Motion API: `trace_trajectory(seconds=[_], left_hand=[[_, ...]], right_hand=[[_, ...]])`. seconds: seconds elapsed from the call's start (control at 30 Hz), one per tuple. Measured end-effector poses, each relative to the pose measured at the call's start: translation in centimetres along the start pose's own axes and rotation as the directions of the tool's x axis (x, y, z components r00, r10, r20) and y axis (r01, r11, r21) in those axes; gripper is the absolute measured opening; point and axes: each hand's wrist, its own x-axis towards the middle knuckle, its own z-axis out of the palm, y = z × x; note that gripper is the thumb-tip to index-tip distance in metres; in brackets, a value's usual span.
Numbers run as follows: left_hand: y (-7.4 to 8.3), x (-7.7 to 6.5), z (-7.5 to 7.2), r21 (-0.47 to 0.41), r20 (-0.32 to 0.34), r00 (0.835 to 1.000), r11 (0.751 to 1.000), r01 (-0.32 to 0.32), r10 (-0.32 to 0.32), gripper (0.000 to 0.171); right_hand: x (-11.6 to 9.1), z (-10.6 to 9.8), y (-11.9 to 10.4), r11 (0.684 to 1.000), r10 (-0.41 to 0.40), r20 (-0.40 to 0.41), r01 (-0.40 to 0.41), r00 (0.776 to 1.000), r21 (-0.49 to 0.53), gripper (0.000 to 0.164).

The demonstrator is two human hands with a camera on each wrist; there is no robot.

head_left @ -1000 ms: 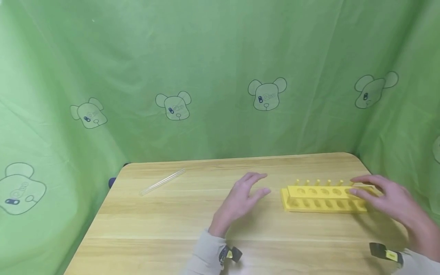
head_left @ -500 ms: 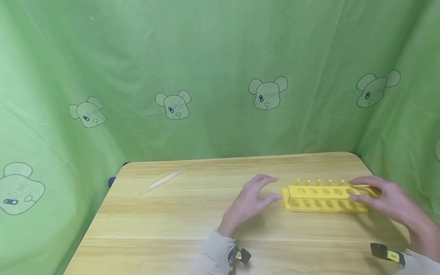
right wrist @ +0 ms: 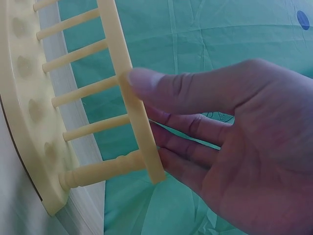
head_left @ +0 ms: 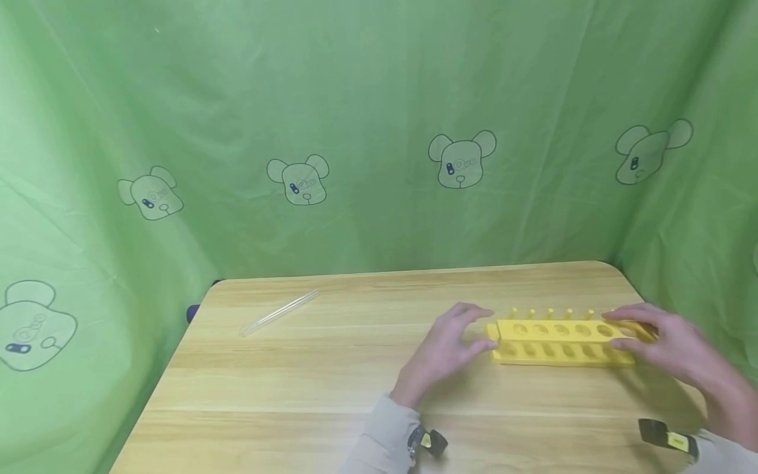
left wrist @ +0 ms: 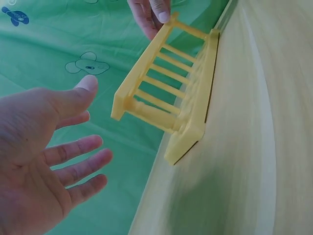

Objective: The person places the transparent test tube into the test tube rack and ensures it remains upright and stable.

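Note:
A yellow test tube rack stands on the right part of the table, with a row of holes and short pegs behind. At its right end my right hand grips the upper plate; in the right wrist view the thumb lies on the plate's near side, with fingers behind. My left hand is at the rack's left end, thumb and fingers spread apart. The left wrist view shows a gap between this left hand and the rack.
A clear, slender tube lies slanted on the left rear part of the wooden table. Green cloth printed with bear heads hangs behind and along both sides. Each wrist carries a dark strap.
My left hand has moved right, up to the rack's left end. The right hand stays at the right end, its thumb and fingers about the upper plate. The rack has barely moved.

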Motion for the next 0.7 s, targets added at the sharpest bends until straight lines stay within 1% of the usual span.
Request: trace_trajectory(seconds=[0.2, 0.3, 0.53, 0.7], left_hand=[[0.5, 0.3, 0.8, 0.026, 0.034, 0.999, 1.0, 0.006, -0.007, 0.056], [0.8, 0.4, 1.3, 0.052, 0.032, 0.999, 0.999, 0.007, -0.008, 0.056], [1.4, 0.9, 1.9, 0.099, 0.042, 0.998, 0.994, 0.038, -0.042, 0.055], [1.8, 1.4, 2.4, 0.147, 0.048, 0.998, 0.989, 0.033, -0.04, 0.055]], right_hand=[[0.1, 0.1, 0.1, 0.999, -0.014, 0.024, 0.014, 1.0, -0.037, 0.043], [0.2, 0.1, 0.1, 0.998, -0.029, 0.024, 0.03, 0.999, -0.053, 0.043], [0.2, 0.2, 0.1, 0.997, -0.036, 0.02, 0.038, 0.999, -0.065, 0.046], [0.1, 0.2, -0.2, 0.997, -0.043, 0.015, 0.044, 0.999, -0.071, 0.046]])
